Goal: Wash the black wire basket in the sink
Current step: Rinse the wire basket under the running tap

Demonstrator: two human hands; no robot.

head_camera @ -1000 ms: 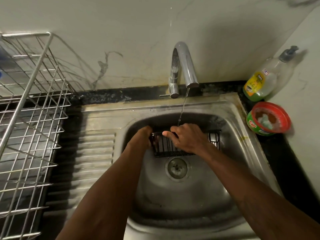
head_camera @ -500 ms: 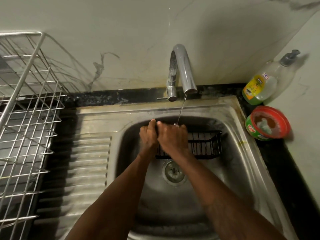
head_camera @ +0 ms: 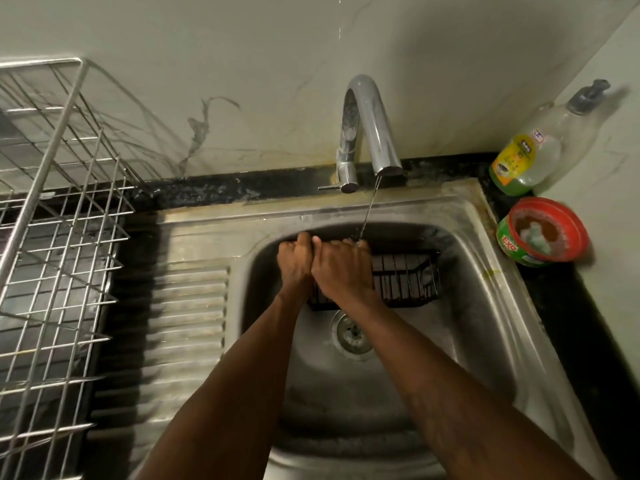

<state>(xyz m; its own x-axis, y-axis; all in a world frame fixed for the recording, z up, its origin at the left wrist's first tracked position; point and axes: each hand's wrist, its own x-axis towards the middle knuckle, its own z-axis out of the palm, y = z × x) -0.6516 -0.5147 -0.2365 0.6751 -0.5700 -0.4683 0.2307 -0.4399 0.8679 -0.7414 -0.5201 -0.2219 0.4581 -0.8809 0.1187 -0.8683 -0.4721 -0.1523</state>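
Both of your hands are closed on the basket (head_camera: 405, 278), which sits in the sink (head_camera: 485, 317) against its back wall, just beyond the drain (head_camera: 351, 332). Your left hand (head_camera: 294, 265) wraps its left end and your right hand (head_camera: 341, 268) curls over the rim just beside it, the two touching. You hold it there, it seems, so the thin stream (head_camera: 369, 213) from the tap (head_camera: 370, 126) lands at your right fingers and wets the wires under them.
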